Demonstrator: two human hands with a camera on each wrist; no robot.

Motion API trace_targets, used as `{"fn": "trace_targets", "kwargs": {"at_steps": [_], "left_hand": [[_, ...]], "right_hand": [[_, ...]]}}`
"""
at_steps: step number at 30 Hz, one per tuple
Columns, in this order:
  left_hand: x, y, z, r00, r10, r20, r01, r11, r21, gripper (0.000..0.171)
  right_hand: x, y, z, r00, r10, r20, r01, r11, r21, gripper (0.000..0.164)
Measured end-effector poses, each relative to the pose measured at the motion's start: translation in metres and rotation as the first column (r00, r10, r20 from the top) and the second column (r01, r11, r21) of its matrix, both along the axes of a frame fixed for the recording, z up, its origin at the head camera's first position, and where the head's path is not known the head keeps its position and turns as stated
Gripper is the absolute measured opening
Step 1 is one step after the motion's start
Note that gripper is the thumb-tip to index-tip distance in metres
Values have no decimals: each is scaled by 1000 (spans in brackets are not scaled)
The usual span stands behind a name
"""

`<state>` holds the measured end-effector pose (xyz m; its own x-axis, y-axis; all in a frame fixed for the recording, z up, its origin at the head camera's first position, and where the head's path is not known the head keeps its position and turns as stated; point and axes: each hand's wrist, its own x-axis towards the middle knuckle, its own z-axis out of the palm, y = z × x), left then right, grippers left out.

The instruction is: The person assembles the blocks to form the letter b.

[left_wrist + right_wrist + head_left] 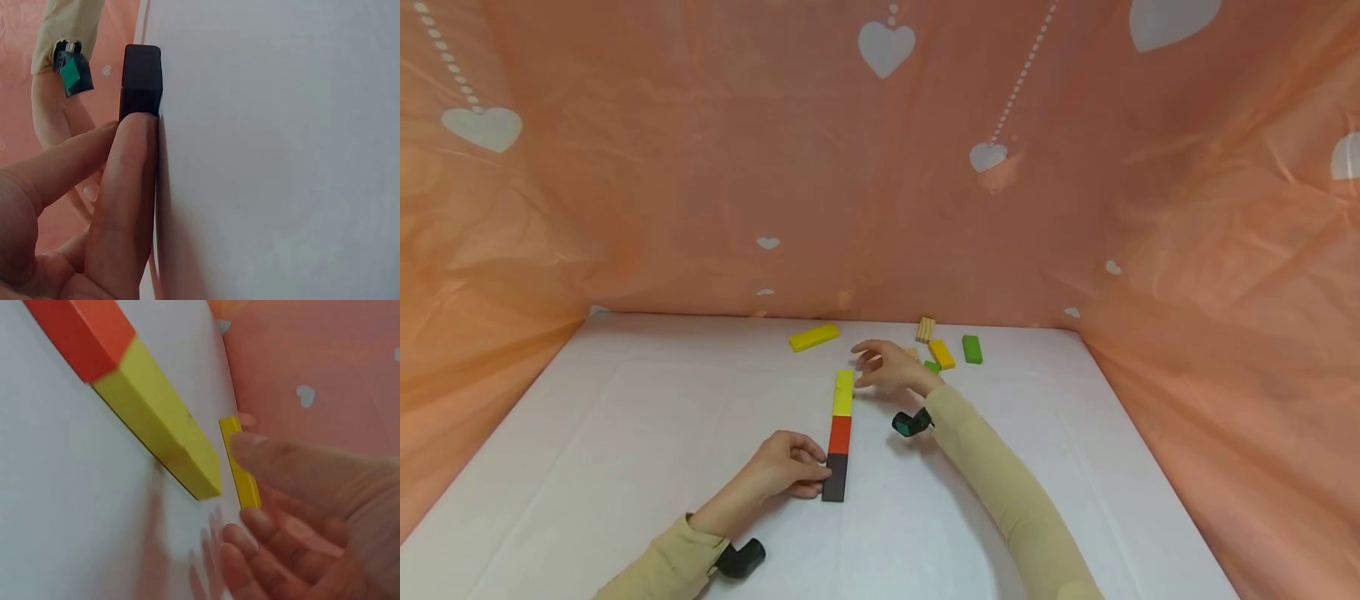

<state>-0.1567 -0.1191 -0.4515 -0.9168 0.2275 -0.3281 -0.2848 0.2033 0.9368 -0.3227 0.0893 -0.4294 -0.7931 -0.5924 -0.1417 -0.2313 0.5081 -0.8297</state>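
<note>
A straight row of blocks lies on the white table: a black block [835, 477] nearest, a red block [840, 434] in the middle and a yellow length [843, 393] at the far end. My left hand [786, 465] rests at the left of the row. In the left wrist view, its fingertips touch the left side of the black block [142, 69]. Beyond the red block [94, 337], my right hand [893, 367] hovers by the far end of the yellow length [156, 419]. Its fingers are loosely spread and hold nothing.
Another yellow block [814, 337] lies at the back left. At the back right are an orange-yellow block [942, 354], a green block [972, 349], a partly hidden green piece [932, 367] and some bare wooden pieces [925, 329]. An orange curtain [820, 183] encloses the table.
</note>
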Motion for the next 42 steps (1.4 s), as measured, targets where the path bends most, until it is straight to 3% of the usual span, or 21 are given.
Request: {"fn": "trace_targets", "kwargs": {"at_steps": [8, 14, 22, 27, 32, 42], "left_hand": [[0, -2, 0, 1000, -3, -6, 3, 1000, -5, 25], [0, -3, 2, 1000, -11, -4, 11, 1000, 9, 26], [0, -3, 1, 1000, -9, -4, 9, 1000, -11, 26], [-1, -2, -1, 1000, -13, -3, 13, 1000, -15, 25], [-1, -3, -1, 1000, -12, -6, 12, 1000, -21, 26], [-1, -2, -2, 1000, -17, 15, 17, 1000, -3, 26]], "right_hand": [[-17, -12, 10, 992, 30, -123, -32, 999, -20, 57], [-36, -21, 4, 992, 29, -124, -40, 995, -89, 53], [-54, -37, -5, 999, -16, -39, 11, 993, -113, 54], [-57, -43, -14, 999, -52, -15, 51, 997, -61, 57], [-59, -49, -18, 998, -42, -38, 39, 997, -64, 59], [-53, -56, -14, 998, -59, 2, 59, 998, -27, 56]]}}
